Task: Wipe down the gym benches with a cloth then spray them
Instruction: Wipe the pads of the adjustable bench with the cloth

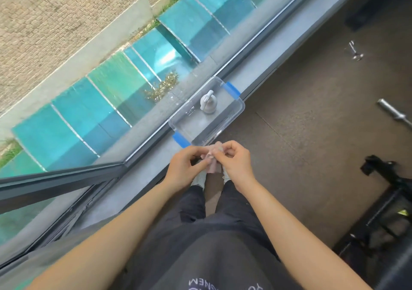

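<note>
In the head view, a small pinkish cloth [211, 165] was held at the centre of the frame, just above the person's pale shoes [199, 179]. It was pinched from both sides. The left grip [186, 163] was curled, with thumb and fingertips closed on the cloth's left edge. The right grip [234, 160] was likewise curled, nipping the cloth's top and right edge. The cloth was bunched small, and whether it was being folded or opened out could not be told.

Just above the hands, a clear plastic box [200, 131] with blue latches was set on the grey window sill [147, 169]. A white spray bottle [209, 103] stood upright inside it, seen from above and untouched. The box's right corner appeared to reach slightly past the sill's edge. At the right of the frame, a steel bar [394, 113] lay on the dark floor [301, 133]. A black equipment frame [388, 211] was seen at the lower right, but no bench pad could be made out.

The wiping was judged not yet begun.

Several risks were judged from here. With only fingertip pinches on so small a bundle, the cloth could be dropped onto the floor and dirtied. The box could be tipped from the sill if its overhanging corner were knocked while the bottle was being fetched. The bar could be tripped over on the way to the benches.
</note>
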A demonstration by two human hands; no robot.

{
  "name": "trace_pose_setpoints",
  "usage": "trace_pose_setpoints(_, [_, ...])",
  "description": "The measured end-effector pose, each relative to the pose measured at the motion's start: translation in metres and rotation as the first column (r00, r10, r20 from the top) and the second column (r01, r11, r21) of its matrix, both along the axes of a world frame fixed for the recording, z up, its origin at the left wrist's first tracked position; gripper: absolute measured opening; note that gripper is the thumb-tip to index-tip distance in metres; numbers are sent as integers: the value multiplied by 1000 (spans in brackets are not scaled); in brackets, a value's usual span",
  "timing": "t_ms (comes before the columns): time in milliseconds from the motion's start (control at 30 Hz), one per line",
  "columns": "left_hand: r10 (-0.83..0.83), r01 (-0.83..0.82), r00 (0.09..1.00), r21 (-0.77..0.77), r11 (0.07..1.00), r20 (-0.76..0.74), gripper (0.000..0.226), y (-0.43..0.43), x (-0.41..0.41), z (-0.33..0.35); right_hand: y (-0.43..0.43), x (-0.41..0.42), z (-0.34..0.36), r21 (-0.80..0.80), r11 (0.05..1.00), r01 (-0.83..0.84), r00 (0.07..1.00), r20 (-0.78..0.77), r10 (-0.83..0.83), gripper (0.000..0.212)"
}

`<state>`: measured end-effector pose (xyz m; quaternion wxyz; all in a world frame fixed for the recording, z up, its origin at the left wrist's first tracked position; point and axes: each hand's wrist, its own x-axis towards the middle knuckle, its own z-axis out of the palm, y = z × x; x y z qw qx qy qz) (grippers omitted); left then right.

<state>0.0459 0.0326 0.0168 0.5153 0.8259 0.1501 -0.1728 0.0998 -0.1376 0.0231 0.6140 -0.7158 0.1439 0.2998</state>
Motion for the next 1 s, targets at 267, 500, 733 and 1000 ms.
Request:
trace_pose_setpoints(267, [-62,56,998,-169,984,-30,9,-15,19,14,-24,-27,13,-40,987,156,988,3,-156,20])
trace_pose_setpoints(500, [-164,78,965,-374,924,-206,13,-70,27,28,-77,-70,15,-51,945,322,947,14,-322,23])
trace_pose_setpoints(733, [-310,165,916,-465,870,-255,11,-185,1,45,-161,-132,19,74,810,582,813,-89,-576,43])
trace_pose_setpoints(1000, [-419,282,860,-415,865,-291,13,-338,-54,48,-289,-206,23,66,662,747,663,16,-749,16])
